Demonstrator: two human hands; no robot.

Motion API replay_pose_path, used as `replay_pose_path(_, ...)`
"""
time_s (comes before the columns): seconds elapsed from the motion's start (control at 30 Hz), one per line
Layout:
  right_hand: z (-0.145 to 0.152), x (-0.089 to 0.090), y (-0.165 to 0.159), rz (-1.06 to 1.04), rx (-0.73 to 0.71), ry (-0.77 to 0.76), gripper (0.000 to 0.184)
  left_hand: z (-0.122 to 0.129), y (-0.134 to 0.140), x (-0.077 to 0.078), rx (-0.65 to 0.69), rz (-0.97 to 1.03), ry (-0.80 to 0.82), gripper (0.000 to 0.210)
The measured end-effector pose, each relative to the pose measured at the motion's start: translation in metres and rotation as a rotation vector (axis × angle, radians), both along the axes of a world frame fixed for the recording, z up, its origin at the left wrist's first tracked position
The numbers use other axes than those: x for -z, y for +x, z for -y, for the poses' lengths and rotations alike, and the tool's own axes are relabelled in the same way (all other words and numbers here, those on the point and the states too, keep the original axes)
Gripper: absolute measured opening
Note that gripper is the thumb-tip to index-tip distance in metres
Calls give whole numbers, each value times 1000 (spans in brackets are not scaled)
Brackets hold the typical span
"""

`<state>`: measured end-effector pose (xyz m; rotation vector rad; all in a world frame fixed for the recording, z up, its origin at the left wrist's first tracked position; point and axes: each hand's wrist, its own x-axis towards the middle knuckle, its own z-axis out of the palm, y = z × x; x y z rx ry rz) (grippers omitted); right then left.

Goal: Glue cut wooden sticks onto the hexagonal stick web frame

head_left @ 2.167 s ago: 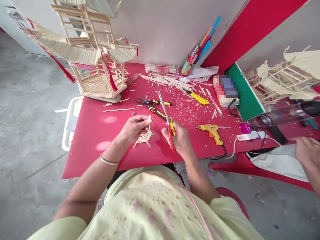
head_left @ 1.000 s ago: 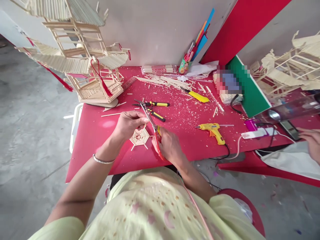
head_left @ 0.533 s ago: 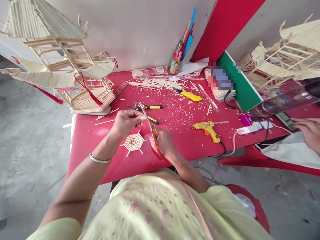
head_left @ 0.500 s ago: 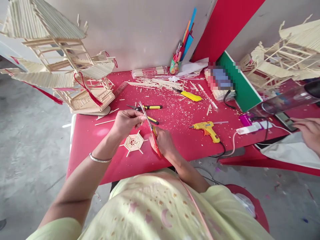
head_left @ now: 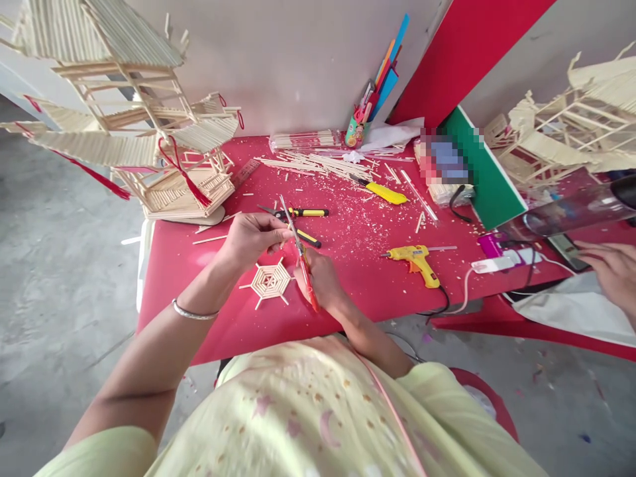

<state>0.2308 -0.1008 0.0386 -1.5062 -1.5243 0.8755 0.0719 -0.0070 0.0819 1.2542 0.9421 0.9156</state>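
Note:
My right hand [head_left: 322,281] is closed round the red handles of a pair of scissors [head_left: 308,281], whose blades point up and away from me. My left hand [head_left: 254,240] pinches at the blades; whatever is between its thumb and finger is too small to make out. Just below lies a hexagonal web-like piece of thin wooden sticks [head_left: 270,282] with spokes sticking out. Behind the scissors, black and yellow pliers [head_left: 309,212] lie with their handles spread, partly covered by the blades and my hand.
A stick-built pavilion [head_left: 183,189] stands at the left. Loose sticks [head_left: 318,165], a yellow utility knife [head_left: 386,193] and a pen cup [head_left: 355,131] are at the back. A yellow glue gun [head_left: 416,262] with its cord lies right, near a power strip [head_left: 501,264]. Another person's hand [head_left: 609,265] rests farther right.
The view has shifted slightly, so the table things appear a little farther right. Both hands keep nearly the same pose at the scissors.

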Motion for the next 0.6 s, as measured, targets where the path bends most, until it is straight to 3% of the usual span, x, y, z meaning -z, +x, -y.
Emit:
replay_pose_path(0.1,-1,0,-5,-140,-11,35,15,-2,1,4,15,14,-18,29)
replay_pose_path(0.17,0,-2,-4,-105,18,-7,17,-3,0,4,29,25,-27,29)
replay_pose_path(0.4,-7,-14,47,283,285,-160,49,1,-12,8,-19,69,-56,34)
replay_pose_path(0.6,-27,-2,73,649,425,-273,51,10,-41,19,-42,3,-193,40)
